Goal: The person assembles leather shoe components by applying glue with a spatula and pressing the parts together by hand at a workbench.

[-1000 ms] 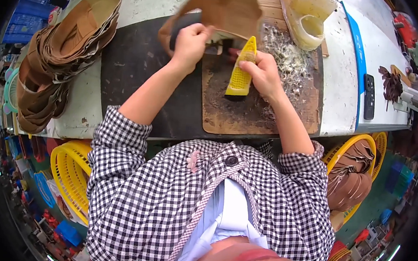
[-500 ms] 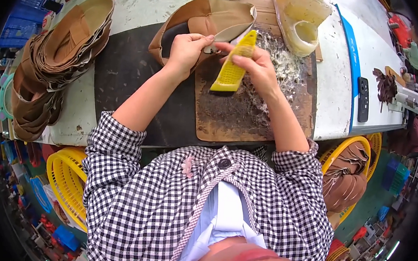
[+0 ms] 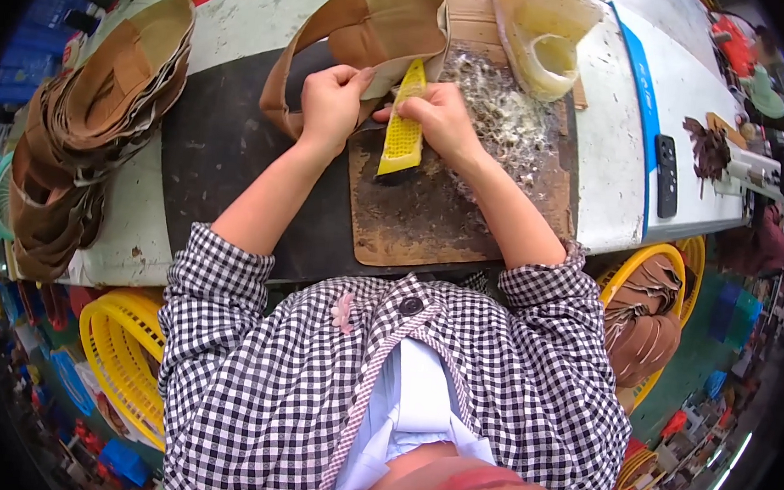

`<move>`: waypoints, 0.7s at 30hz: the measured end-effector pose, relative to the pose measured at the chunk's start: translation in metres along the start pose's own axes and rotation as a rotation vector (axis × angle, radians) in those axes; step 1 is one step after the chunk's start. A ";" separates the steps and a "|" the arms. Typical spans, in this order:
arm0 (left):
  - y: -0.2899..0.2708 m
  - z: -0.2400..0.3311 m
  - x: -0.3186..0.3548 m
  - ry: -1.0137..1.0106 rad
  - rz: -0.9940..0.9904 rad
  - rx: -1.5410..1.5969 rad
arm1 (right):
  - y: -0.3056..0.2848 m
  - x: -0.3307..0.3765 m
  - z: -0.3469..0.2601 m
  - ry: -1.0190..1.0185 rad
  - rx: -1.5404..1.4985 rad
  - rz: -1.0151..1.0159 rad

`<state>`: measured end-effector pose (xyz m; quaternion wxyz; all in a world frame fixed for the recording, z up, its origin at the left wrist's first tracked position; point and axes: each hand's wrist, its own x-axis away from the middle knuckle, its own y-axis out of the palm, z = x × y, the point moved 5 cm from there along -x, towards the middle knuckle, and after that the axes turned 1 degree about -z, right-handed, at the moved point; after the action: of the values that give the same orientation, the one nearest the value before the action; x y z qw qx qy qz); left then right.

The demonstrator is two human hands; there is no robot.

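Note:
My left hand pinches the near edge of a looped brown leather piece, which resembles a shoe upper and stands on its side with a pale lining. In my right hand is a flat yellow tool with a textured face, slanting down toward me. Its upper end sits close against the leather's edge, near my left fingers. Exactly where the tool meets the leather is hidden by my fingers. Beneath both hands lie a worn brown board and a black mat.
Stacked brown leather pieces stand at the left. A yellowed, glue-crusted container stands at the board's far edge, beside pale fluffy residue. A black remote-like device lies at right. Yellow baskets flank me below the table.
My right hand and the yellow tool have moved left, closer to my left hand, and the tool stands more upright. The whole view has shifted slightly; my left hand keeps its pinch on the leather.

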<state>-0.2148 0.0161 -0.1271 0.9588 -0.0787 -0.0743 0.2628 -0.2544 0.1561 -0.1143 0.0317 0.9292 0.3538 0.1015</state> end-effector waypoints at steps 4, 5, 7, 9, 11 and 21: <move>-0.002 0.025 0.011 0.140 -0.065 -0.328 | -0.048 0.032 -0.040 -0.220 0.281 -0.031; -0.004 0.020 0.011 0.157 -0.063 -0.233 | -0.070 0.044 -0.058 -0.301 0.153 0.136; -0.001 0.017 0.009 0.164 -0.099 -0.207 | -0.116 0.069 -0.090 -0.541 0.230 0.609; 0.001 0.019 0.008 0.168 -0.128 -0.212 | -0.150 0.068 -0.102 -0.788 0.548 0.903; 0.002 0.027 0.010 0.167 -0.144 -0.223 | -0.145 0.058 -0.103 -0.724 1.235 0.959; -0.009 0.004 0.006 -0.163 -0.295 0.075 | -0.196 0.095 -0.104 -0.609 0.511 0.777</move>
<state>-0.2054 0.0119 -0.1206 0.9800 -0.0093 -0.1524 0.1273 -0.3342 0.3643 -0.0225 -0.1335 0.9569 -0.0267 -0.2564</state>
